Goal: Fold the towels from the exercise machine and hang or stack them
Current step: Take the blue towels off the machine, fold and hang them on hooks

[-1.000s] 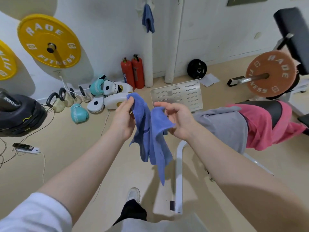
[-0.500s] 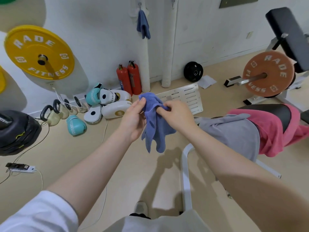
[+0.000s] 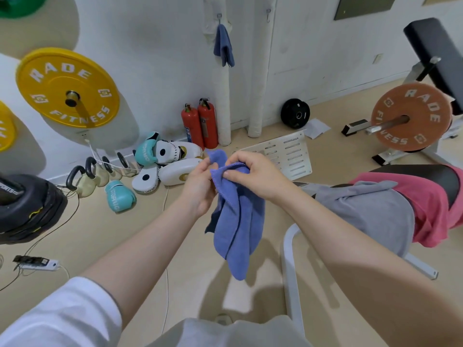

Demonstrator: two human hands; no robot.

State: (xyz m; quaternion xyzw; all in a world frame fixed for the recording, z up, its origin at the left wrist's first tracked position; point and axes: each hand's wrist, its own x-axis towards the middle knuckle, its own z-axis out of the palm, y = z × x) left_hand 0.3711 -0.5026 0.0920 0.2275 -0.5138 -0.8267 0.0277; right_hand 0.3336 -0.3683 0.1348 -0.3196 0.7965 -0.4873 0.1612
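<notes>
Blue terry cloth hangs in loose folds in front of the person's chest: the blue towel [image 3: 238, 221] is bunched at its top edge between both hands and droops toward the beige floor [image 3: 105, 234]. At the towel's upper left, the left hand [image 3: 200, 186] has its fingers [image 3: 204, 166] curled in and pinching a corner that pokes up above them. On the hem just beside it, the right hand [image 3: 255, 176] has its fingers [image 3: 234, 174] closed over the gathered edge. The two hands sit close together, nearly touching, with the cloth clamped between them.

Just right of the hands, the padded bench [image 3: 421, 176] of the exercise machine carries a grey towel [image 3: 370, 211] draped over its near end and a pink towel [image 3: 436, 209] draped beside it, the two overlapping. A white tube frame [image 3: 288, 266] curves down below the bench.

Farther off on the floor lie teal boxing gloves [image 3: 119, 196], white punch pads [image 3: 175, 159], kettlebells [image 3: 85, 176] and a power strip [image 3: 37, 262]. Against the white wall stand two red fire extinguishers [image 3: 200, 123]; a yellow weight plate [image 3: 67, 87] is at the left and an orange weight plate [image 3: 411, 116] at the right. High on the wall, another blue towel [image 3: 223, 45] hangs from a hook.
</notes>
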